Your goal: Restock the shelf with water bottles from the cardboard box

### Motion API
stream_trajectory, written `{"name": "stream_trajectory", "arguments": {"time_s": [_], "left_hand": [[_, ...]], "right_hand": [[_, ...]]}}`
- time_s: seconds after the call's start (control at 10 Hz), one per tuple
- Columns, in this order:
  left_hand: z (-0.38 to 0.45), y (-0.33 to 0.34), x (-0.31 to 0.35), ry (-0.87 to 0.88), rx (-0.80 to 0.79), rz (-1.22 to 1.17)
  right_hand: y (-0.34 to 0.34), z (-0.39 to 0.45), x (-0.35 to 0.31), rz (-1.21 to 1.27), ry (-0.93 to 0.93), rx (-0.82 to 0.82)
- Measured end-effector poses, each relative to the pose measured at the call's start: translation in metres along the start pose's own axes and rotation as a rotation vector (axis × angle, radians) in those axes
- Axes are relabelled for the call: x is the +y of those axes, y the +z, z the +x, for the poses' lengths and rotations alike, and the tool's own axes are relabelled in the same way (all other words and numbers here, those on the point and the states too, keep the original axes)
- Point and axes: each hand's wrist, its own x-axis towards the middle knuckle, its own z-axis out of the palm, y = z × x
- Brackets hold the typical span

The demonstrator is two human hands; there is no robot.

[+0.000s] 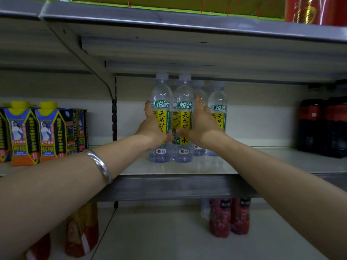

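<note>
Scene: While both arms reach in from the lower corners of the frame, the hands meet at a cluster of water bottles in the middle of the picture.
Left hand: the left hand (152, 128) lies against the left side of the front left bottle (161, 117), fingers straight and pointing up along its label, thumb tucked low across the front; the hand is flat, not curled round anything.
Right hand: the right hand (201, 124) lies flat against the right side of the front right bottle (183, 119), fingers straight and pointing up, thumb reaching left across the lower label, close to the left thumb.
Water bottles: clear, with pale caps and yellow and green labels, standing upright on the middle shelf (244, 166); the two front ones touch each other between the hands, and two rear bottles (217, 113) stand just behind and to the right.
Bracelet: a silver bangle (100, 164) sits on the left forearm, lower left of centre.
Cartons: yellow-capped drink cartons (45, 132) stand on the same shelf level at the left of the frame.
Dark bottles: black and red bottles (323, 126) stand at the right edge.
Lower shelf: red juice bottles (230, 216) stand below, right of centre.
Cardboard box: not in view.
</note>
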Motion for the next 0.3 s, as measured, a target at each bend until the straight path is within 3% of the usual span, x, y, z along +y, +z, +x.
{"name": "stream_trajectory", "arguments": {"time_s": [0.3], "left_hand": [[-0.014, -0.003, 0.008, -0.060, 0.027, 0.046]], "right_hand": [[-0.008, -0.013, 0.002, 0.027, 0.020, 0.028]]}}
